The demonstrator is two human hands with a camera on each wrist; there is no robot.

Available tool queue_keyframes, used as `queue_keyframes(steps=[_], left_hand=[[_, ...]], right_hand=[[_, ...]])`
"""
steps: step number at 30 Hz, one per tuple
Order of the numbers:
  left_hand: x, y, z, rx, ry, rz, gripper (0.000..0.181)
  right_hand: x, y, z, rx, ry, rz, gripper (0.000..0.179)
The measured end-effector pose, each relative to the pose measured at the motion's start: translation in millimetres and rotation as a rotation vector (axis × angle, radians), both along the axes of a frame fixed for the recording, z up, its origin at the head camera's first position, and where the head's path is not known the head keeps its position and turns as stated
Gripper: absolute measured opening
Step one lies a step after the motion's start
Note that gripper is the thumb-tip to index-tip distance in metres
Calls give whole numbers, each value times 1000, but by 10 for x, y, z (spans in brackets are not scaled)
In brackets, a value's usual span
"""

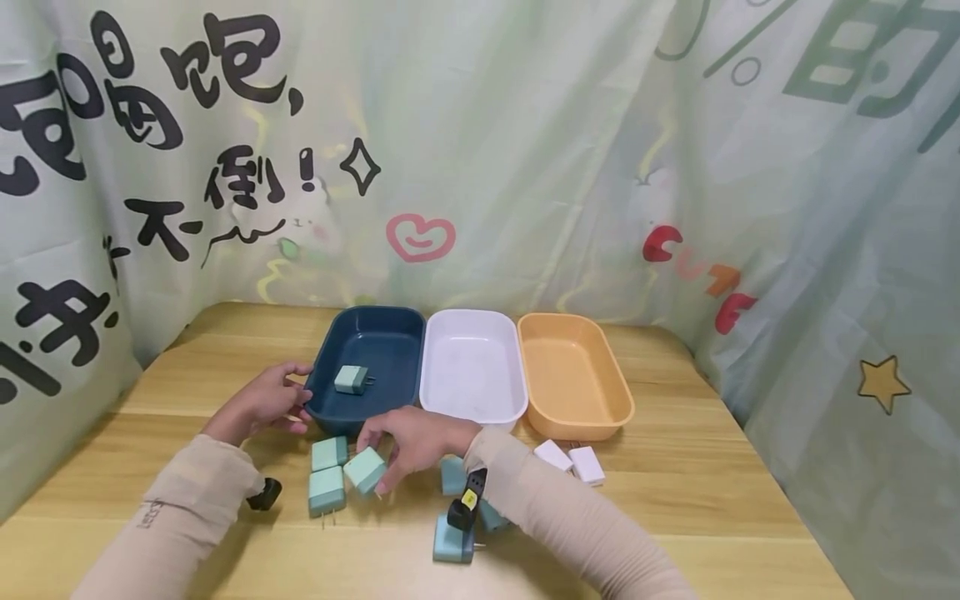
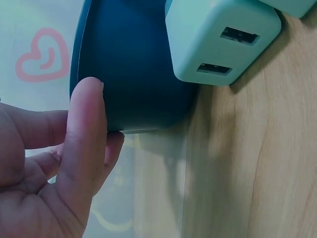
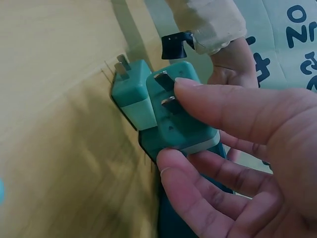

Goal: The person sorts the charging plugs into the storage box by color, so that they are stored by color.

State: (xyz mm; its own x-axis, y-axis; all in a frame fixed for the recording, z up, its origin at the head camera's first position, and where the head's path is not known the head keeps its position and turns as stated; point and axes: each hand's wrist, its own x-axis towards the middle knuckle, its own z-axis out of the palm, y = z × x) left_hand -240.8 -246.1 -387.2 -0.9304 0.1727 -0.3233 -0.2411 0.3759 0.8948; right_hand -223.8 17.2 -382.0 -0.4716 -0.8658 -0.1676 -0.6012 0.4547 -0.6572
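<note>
My left hand (image 1: 270, 400) grips the left side of the dark blue tray (image 1: 405, 325); in the left wrist view its thumb lies against the tray wall. One mint green charger plug (image 1: 350, 379) lies inside that tray. Just in front of the tray, my right hand (image 1: 423, 437) pinches another green charger plug (image 1: 365, 471) between thumb and fingers. In the right wrist view, the metal prongs of the held charger plug (image 3: 181, 114) face the camera. Two more green charger plugs (image 1: 327, 490) are on the table beside it, to its left.
A white tray (image 1: 472, 408) and an orange tray (image 1: 600, 421) stand right of the blue one. Several blue-green chargers (image 1: 453, 542) lie near my right wrist, partly hidden by the forearm. Two white chargers (image 1: 587, 465) lie before the orange tray. A printed curtain (image 1: 525, 167) hangs behind.
</note>
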Motion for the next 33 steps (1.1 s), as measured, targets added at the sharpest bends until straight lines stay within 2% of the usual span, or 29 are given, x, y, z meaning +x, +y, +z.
queue_keyframes(steps=[16,24,29,33], left_hand=[[-1,10,15,-15,3,4,57],[3,-3,3,4,23,-5,57],[20,-26,-34,21,15,-1,57],[7,-11,-29,21,23,-6,57]], right_hand=[[-87,12,137,-46,-13,-60,48],[-191,-8,181,-64,21,-88,50],[-235,-18,183,-95,-2,-101,50],[-277,-9,217,-114,-29,-152,48]])
